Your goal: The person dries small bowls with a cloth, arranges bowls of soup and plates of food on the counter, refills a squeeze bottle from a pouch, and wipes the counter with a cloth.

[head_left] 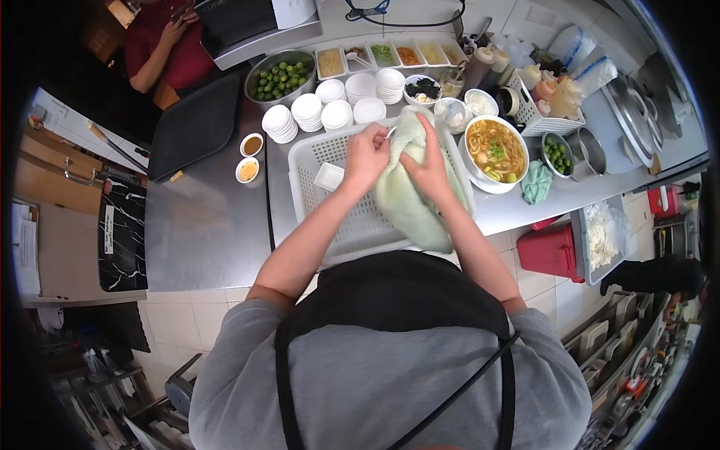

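- A steel counter (206,225) spans the middle of the frame, with a tiled floor (191,322) below it and a co-worker in a red top (176,49) at the upper left.
- Across the upper centre stand stacks of white dishes (307,110), with a heap of green fruit (282,81) just left of them; a noodle soup (495,152) sits right of centre.
- The pale green cloth (416,214) is at the centre of the frame, bunched at its top and hanging over the right part of a white perforated basket (298,196).
- The left hand (367,156) has its fingers drawn together in a pinch on a small white piece (391,132) at the cloth's edge; most of that piece is hidden.
- The right hand (426,163) is curled around the bunched cloth, thumb toward the left hand.
- A small white dish (329,177) lies in the basket, left of the cloth.
- The step in hand looks like wiping the white piece with the cloth; the next move seems to call for a steady left pinch while the right hand works the fabric over its surface.
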`<state>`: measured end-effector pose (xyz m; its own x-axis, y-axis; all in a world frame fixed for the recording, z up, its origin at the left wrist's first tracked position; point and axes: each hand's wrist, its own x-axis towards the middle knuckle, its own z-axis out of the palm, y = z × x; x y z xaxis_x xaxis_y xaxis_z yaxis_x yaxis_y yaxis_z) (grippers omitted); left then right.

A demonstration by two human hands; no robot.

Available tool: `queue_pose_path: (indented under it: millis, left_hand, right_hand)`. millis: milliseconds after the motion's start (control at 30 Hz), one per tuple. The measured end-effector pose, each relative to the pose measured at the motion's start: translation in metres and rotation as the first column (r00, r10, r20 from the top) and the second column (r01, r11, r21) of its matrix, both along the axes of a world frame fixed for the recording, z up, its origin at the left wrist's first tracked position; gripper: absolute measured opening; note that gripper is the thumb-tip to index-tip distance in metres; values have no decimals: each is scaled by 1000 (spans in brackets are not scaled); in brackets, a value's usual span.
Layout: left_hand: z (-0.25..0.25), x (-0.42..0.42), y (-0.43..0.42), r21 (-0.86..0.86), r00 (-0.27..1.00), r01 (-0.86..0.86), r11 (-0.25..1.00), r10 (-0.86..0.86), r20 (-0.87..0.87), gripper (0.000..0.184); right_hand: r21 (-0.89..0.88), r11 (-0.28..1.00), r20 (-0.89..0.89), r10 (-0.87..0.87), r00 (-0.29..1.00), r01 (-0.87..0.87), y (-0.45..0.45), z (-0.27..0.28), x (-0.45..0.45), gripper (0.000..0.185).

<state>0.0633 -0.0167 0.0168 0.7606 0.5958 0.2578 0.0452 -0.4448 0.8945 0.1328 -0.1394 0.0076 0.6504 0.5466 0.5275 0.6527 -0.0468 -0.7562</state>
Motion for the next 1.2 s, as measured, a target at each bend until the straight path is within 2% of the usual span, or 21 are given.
queue_pose_path:
  millis: [33, 100, 133, 167, 200, 233, 267, 367, 400, 433, 500, 533, 600, 667, 733, 833, 900, 1033, 1067, 1133, 1200]
  left_hand:
    - [1, -5, -6, -87, 1000, 2, 996, -1, 9, 8]
    - [-3, -14, -5, -103, 1000, -2, 995, 4, 20, 9]
    - [-1, -19, -6, -101, 1000, -6, 995, 5, -8, 9]
    - [0, -24, -5, -100, 999, -12, 995, 8, -37, 8]
    - [1, -27, -1, -98, 999, -23, 995, 20, -33, 8]
    - [2, -31, 5, 8, 993, -4, 1000, 4, -115, 8]
    - [3, -33, 12, 113, 981, 23, 993, -1, -195, 9]
    - [-25, -41, 29, 114, 961, 96, 989, -62, -271, 10]
    - [-32, -46, 34, 181, 930, 138, 974, -65, -361, 8]
    - [-44, -51, 38, 184, 933, 129, 975, -56, -356, 8]
    - [-65, -57, 42, 126, 760, 379, 917, -231, -607, 8]
    - [-65, -55, 43, 133, 766, 372, 919, -223, -603, 8]
    - [-61, -44, 43, 89, 596, 538, 838, -304, -743, 11]
    - [-40, -17, 28, 246, 666, 356, 902, -59, -744, 15]
    - [-67, 6, 21, 465, 830, 229, 855, 78, -553, 22]
    - [-104, 25, 12, 627, 883, 201, 753, 137, -448, 26]
    - [-96, 27, 20, 593, 894, 184, 784, 117, -432, 25]
    - [-51, 15, 35, 466, 920, 134, 875, 65, -386, 28]
    - [-42, 13, 38, 510, 928, 87, 856, 116, -354, 29]
    - [-47, 11, 39, 471, 928, 76, 879, 110, -356, 24]
    - [-63, 12, 38, 456, 910, 73, 887, 127, -394, 20]
  right_hand:
    - [1, 1000, 2, 1, 1000, -1, 3, -2, 2, 62]
    - [-259, 965, -184, -89, 979, 39, 13, -3, 10, 53]
    - [-191, 979, -82, -87, 993, 70, 18, -6, 12, 41]
    - [-189, 980, -81, -76, 994, 60, 19, -8, 13, 41]
    - [-336, 939, -29, -89, 996, 74, 19, -4, 12, 37]
    - [-473, 876, 27, -94, 995, 96, 19, -1, 11, 35]
    - [-468, 879, 38, -83, 996, 91, 16, 1, 9, 35]
    - [-485, 874, 122, 25, 992, 37, 1, -4, 6, 37]
    - [-416, 908, 0, -50, 999, 45, -8, -9, 13, 38]
    - [-348, 935, -130, -116, 985, 64, -17, -8, 18, 39]
    - [-244, 956, -399, -254, 881, 165, -41, -1, 28, 40]
    - [-120, 984, -552, -179, 814, 135, -53, -11, 41, 40]
    - [64, 988, -715, -51, 697, 138, -66, -18, 55, 40]
    - [150, 969, -779, -5, 627, 194, -69, -6, 50, 39]
    - [161, 970, -742, -2, 670, 180, -67, -5, 48, 38]
    - [136, 970, -647, -66, 760, 199, -59, -3, 43, 36]
    - [181, 962, -541, -75, 838, 203, -57, -1, 41, 35]
    - [153, 984, -544, 7, 839, 91, -59, 1, 41, 34]
    - [108, 991, -548, -2, 836, 73, -53, 2, 37, 34]
    - [29, 998, -523, -30, 852, 53, -38, 2, 32, 34]
    - [52, 998, -474, -15, 880, 45, -23, -2, 29, 34]
